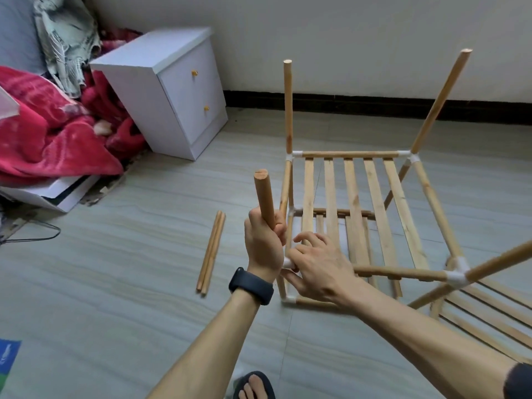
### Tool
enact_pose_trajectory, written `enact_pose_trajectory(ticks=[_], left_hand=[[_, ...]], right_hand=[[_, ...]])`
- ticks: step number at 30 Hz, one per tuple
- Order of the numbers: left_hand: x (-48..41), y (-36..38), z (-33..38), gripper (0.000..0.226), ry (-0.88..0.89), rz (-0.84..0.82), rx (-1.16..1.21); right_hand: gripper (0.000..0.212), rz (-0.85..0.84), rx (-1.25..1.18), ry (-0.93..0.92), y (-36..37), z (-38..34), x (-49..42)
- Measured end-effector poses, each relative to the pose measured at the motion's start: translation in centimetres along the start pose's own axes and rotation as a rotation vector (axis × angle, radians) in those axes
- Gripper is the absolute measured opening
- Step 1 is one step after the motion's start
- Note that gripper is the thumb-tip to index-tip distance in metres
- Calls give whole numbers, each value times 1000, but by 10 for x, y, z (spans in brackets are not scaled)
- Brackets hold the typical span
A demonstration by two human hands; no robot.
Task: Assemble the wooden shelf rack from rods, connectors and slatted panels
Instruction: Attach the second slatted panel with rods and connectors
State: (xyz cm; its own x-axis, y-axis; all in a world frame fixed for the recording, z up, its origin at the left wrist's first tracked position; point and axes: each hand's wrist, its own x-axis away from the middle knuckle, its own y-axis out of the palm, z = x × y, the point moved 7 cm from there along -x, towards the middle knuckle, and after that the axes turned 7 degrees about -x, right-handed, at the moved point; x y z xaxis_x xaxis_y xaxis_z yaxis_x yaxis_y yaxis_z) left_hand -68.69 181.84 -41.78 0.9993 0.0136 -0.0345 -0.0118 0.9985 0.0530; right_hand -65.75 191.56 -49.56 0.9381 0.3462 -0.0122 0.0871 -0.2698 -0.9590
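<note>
The white cabinet [172, 90], well beyond and left of the grips, has both drawers closed; on the grey floor [129, 254] two spare rods [211, 251] lie just left of the left grip [264, 240]. That grip is fisted round a rod [263, 194] standing near upright, free end up; the right grip [319, 266] beside it pinches the white connector [286, 263] at the near-left corner of the rack [351, 191].

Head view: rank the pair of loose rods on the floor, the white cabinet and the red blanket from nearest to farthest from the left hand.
1. The pair of loose rods: on the floor, just left of the left hand.
2. The white cabinet: farther back and left, near the wall.
3. The red blanket: far left, beyond the cabinet's near corner.
</note>
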Motion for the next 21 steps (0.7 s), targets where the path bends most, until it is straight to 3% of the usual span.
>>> enact_pose_trajectory(ticks=[9,17,21], left_hand=[[-2,4,-6,50,-30,-183,42],[13,-2,-26,46,-80,11,21],[13,-2,-31,48,-63,-27,-26]], right_hand=[[24,-55,0,-58,0,5,-1],[30,-11,63,-77,0,-3,4],[27,-15,20,-84,-2,0,5]])
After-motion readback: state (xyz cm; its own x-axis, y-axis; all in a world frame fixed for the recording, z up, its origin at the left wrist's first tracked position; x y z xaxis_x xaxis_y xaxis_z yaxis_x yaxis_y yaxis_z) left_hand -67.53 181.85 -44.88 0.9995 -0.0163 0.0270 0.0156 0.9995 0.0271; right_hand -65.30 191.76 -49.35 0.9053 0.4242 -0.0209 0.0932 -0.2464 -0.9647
